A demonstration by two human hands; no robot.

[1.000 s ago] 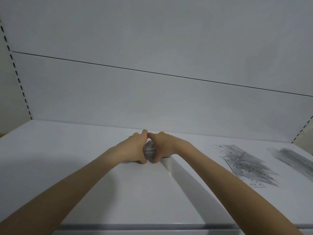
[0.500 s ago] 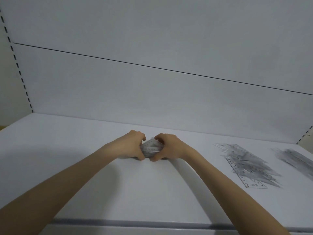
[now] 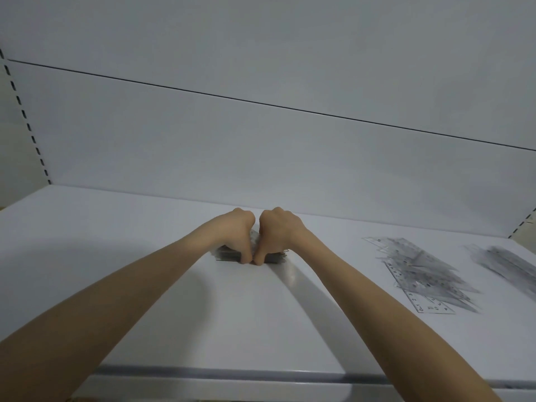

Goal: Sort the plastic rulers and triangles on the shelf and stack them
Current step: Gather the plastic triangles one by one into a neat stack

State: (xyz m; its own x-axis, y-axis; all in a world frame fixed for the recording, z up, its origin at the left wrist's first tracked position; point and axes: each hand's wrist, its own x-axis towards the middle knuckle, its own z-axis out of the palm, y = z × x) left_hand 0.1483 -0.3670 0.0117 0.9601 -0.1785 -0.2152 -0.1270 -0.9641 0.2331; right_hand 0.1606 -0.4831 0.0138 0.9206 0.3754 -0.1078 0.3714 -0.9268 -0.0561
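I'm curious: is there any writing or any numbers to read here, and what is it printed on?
"0 1 2 3": scale digits on the clear ruler at the near end of the middle pile.
Digits farther up that ruler: too blurred.
Stack gripped by the left hand and right hand: markings too small.
Far-right pile: blurred.
No brand or label readable.

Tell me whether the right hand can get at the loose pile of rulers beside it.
Likely yes, once it lets go: the right hand grips the stack with the left hand, and only shelf surface lies between it and the pile.
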